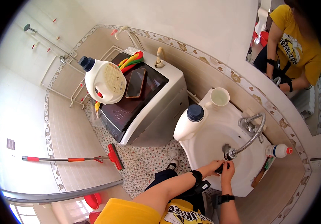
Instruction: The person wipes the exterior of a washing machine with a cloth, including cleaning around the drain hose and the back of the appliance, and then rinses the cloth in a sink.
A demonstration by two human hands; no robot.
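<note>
Both hands met over a small dark object (220, 168) in the glossy white ceramic sink (205, 149): the left hand (213, 166) and right hand (228, 170) had their fingers curled shut on it. Just above hung a ribbed metal hose (251, 138); a smooth white plastic bottle (188, 123) stood on the rim.

basin (205, 149) centre free | hose (251, 137) overhead | bottle (189, 123) on rim
</note>
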